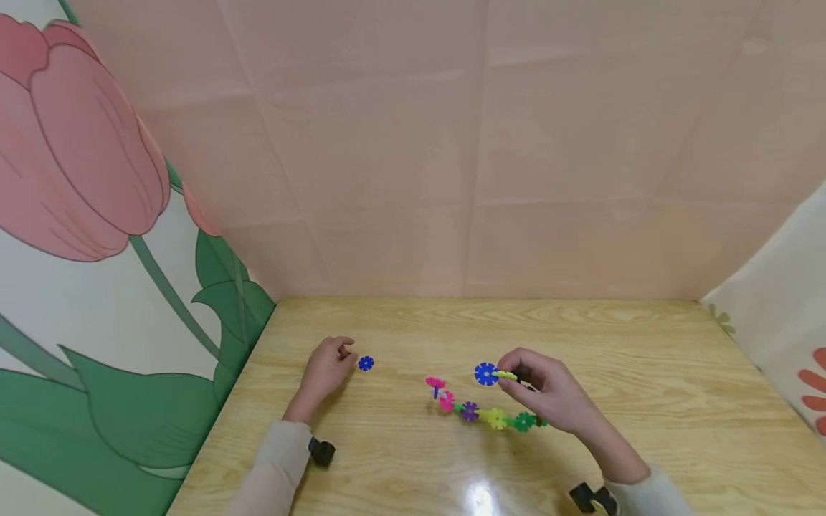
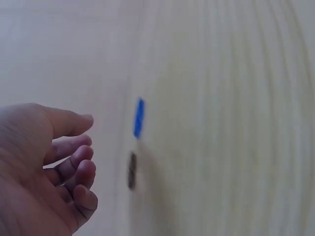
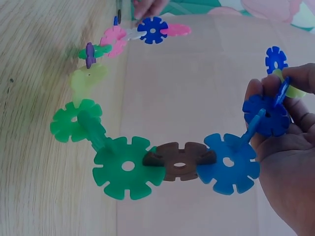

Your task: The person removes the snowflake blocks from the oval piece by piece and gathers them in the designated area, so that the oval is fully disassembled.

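In the head view my left hand [image 1: 328, 367] has loosely curled fingers and holds nothing. A loose blue slotted disc [image 1: 366, 363] is just right of its fingertips. The left wrist view shows this blue disc [image 2: 139, 118] edge-on, apart from the fingers; I cannot tell whether it touches the table. My right hand [image 1: 545, 387] pinches a chain of interlocked plastic discs near one end, by the yellow-green disc [image 1: 506, 375]. A blue end disc [image 1: 486, 373] sticks out past the fingertips. The chain's green [image 3: 129, 168], brown [image 3: 179, 160] and blue [image 3: 228, 163] discs hang in a loop below.
Wood-grain table [image 1: 387, 444] lies under both hands. A pinkish cloth wall [image 1: 477, 179] stands behind it, with a tulip-print panel [image 1: 97, 215] at left. Below the blue disc in the left wrist view is a dark brown sliver [image 2: 132, 170], either a shadow or another piece.
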Available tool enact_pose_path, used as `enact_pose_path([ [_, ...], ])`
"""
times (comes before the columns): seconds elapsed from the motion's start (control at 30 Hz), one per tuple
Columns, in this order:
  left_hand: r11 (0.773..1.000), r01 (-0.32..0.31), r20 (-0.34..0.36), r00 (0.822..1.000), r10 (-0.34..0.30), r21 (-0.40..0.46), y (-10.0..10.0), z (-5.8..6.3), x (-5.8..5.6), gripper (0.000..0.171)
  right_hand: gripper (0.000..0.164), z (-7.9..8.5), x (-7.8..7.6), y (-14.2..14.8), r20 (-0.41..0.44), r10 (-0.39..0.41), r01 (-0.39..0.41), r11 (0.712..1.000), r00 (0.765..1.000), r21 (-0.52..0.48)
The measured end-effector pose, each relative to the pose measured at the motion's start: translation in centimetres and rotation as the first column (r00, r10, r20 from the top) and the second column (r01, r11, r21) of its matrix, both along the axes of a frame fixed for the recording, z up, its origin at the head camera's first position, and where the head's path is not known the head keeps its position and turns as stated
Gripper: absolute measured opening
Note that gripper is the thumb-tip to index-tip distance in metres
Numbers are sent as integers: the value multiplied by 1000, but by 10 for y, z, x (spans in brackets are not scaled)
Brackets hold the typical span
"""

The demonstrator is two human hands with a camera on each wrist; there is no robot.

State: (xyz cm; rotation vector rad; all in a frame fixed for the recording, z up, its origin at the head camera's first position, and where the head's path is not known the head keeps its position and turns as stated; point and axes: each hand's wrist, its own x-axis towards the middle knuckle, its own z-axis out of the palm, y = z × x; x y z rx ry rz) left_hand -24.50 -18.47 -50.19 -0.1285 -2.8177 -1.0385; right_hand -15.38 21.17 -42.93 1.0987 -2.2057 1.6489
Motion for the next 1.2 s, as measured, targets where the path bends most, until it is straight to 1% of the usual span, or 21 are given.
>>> enact_pose_path([
  [0.1, 999, 38, -45, 998, -38, 8, 12, 9, 5, 31, 25, 0, 1, -1, -12, -10, 10, 1000, 1000, -6],
  [0.17, 998, 66, -68, 996, -65, 17, 21, 17, 11, 31, 26, -1, 1, -2, -21, -15, 15, 1000, 1000, -8],
  [0.27, 992, 119, -114, 987, -115, 29, 36, 29, 22, 29, 26, -1, 2, -2, -34, -20, 20, 1000, 999, -9],
  [0.4, 979, 200, -195, 962, -191, 28, 55, 44, 36, 25, 26, -1, 2, -2, -42, -29, 29, 1000, 999, -5],
  [0.5, 966, 257, -236, 941, -243, 27, 68, 52, 44, 23, 27, -1, 2, -2, -43, -29, 29, 1000, 999, -7],
  [0.67, 938, 343, -255, 912, -320, 50, 85, 63, 55, 23, 26, -1, 2, -3, -57, -5, 4, 1000, 998, -24],
  [0.8, 913, 405, -255, 888, -383, 41, 97, 70, 63, 26, 23, -1, 2, -5, -51, -1, 0, 1000, 999, -22],
  [0.87, 903, 429, -249, 878, -408, 33, 102, 72, 67, 29, 22, -1, 3, -5, -45, -3, 2, 1000, 999, -17],
  [0.93, 895, 445, -234, 874, -426, 29, 106, 75, 71, 33, 21, -1, 3, -6, -37, -4, 4, 1000, 999, -13],
  [1.07, 878, 478, -242, 856, -457, 32, 114, 79, 78, 36, 23, -1, 4, -7, -22, -15, 15, 1000, 1000, -1],
  [1.2, 859, 511, -259, 835, -486, 38, 119, 82, 83, 34, 23, -2, 3, -8, 8, -37, 37, 999, 999, 13],
])
